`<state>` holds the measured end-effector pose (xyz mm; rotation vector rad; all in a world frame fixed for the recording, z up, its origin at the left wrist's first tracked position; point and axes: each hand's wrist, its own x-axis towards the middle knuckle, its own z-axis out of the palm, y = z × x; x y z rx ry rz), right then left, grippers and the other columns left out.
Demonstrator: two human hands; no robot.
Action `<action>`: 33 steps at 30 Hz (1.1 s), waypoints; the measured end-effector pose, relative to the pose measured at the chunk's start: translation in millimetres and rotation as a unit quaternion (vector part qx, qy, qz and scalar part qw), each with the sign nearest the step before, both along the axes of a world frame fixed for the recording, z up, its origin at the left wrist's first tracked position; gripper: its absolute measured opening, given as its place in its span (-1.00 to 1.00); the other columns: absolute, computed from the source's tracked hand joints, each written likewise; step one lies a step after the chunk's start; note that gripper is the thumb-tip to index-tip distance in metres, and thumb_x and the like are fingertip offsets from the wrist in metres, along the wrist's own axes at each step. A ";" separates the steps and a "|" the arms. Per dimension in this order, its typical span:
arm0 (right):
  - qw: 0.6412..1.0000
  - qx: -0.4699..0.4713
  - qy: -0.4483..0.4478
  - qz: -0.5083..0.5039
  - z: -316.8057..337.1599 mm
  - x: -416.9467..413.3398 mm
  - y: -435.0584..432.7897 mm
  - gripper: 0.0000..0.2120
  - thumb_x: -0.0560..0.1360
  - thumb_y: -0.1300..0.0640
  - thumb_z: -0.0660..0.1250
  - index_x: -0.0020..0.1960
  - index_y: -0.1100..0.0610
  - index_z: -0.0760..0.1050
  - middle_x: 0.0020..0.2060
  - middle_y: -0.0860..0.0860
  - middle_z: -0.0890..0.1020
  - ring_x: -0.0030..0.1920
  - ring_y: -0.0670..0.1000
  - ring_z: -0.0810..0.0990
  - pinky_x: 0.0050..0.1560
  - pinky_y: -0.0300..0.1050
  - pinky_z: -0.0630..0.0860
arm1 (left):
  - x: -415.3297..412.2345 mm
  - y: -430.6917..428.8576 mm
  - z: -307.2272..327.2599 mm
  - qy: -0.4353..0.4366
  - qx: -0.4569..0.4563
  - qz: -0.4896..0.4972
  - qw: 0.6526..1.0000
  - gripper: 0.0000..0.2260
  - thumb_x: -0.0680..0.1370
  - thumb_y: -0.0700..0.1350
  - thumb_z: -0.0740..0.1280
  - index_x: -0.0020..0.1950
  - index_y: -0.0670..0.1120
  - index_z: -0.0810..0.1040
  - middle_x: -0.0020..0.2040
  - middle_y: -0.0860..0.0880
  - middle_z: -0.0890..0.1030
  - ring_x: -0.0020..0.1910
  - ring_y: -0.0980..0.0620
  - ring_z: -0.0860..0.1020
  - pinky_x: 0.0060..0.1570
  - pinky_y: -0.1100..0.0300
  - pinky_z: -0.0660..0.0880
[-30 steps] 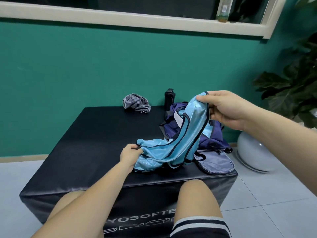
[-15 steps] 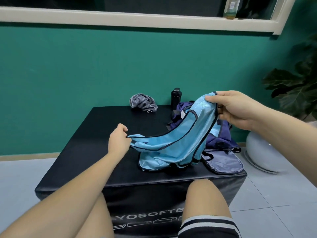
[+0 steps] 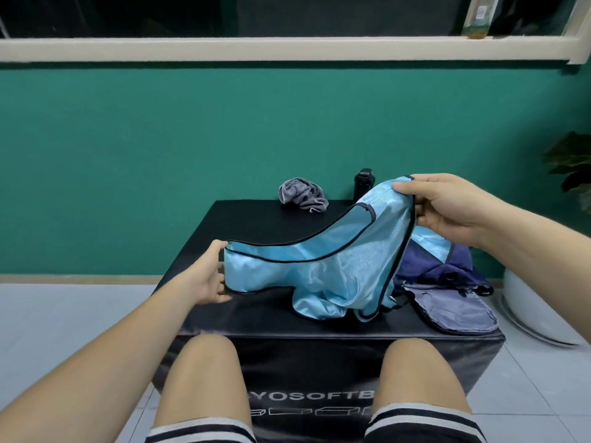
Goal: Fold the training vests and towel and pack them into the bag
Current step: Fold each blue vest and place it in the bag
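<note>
Head view: hands [image 3: 206, 276] [image 3: 447, 206] apart on blue vest [image 3: 335, 260]

Soft, even room light is falling from above, leaving everything moderately bright, while the glass over the cream window ledge [image 3: 287, 49] is showing dark. The shiny light-blue satin vest [image 3: 319, 266] is catching a pale sheen along its folds, and the black padded vinyl box [image 3: 271, 225] is giving off dull glare on its front face. Faint shadows are lying under the cloth. The wide lens is bowing the ledge and softening the dark-leaved plant [image 3: 572, 164] at the right edge.
</note>
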<state>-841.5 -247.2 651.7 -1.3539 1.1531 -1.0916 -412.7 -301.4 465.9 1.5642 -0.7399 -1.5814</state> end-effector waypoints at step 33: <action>0.983 -0.158 -0.078 -0.044 149.1 -13.4 42.2 -0.95 0.61 0.17 0.44 0.06 0.09 0.67 0.01 0.01 0.76 -0.10 -0.05 0.71 0.02 -0.16 0.62 | 39.0 70.1 260.9 0.046 -0.430 0.084 0.898 -0.81 0.64 -0.17 0.43 0.21 0.04 0.71 0.02 0.10 0.71 -0.16 0.07 0.56 -0.10 0.18 0.47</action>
